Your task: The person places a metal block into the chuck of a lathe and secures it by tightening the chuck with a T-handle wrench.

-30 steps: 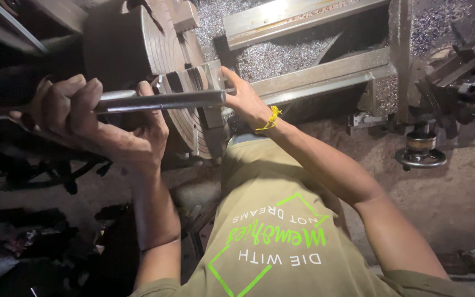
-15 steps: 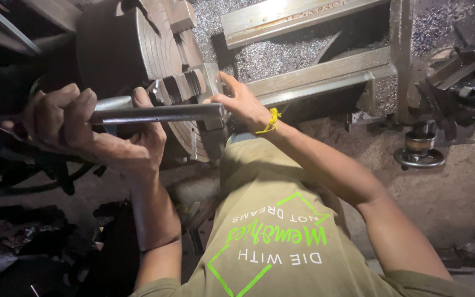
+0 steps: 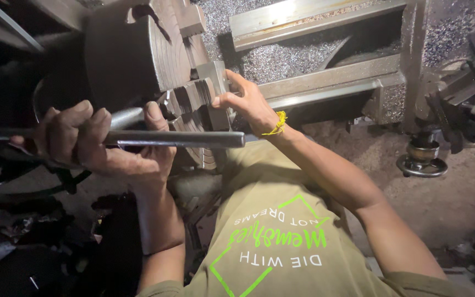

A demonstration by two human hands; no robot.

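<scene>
Fingers of left hand [image 3: 97, 144] wrap the steel bar [image 3: 177, 138]; right hand [image 3: 244, 104] half-closed, grips chuck jaw [image 3: 204, 99].

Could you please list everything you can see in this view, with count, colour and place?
lathe chuck: one, dark grey, upper left
stepped chuck jaws: several, grey, on the chuck face, centre
metal bar: one, silver-grey, lying level across the left half
lathe bed rails: two, grey, top centre to right
metal chips: many, silvery, between the rails
handwheel: one, dark metal, right
shirt: one, olive with green and white print, bottom centre
wrist thread: one, yellow, right wrist
left hand: one, grip closed around the bar
right hand: one, fingers on the chuck jaws
</scene>
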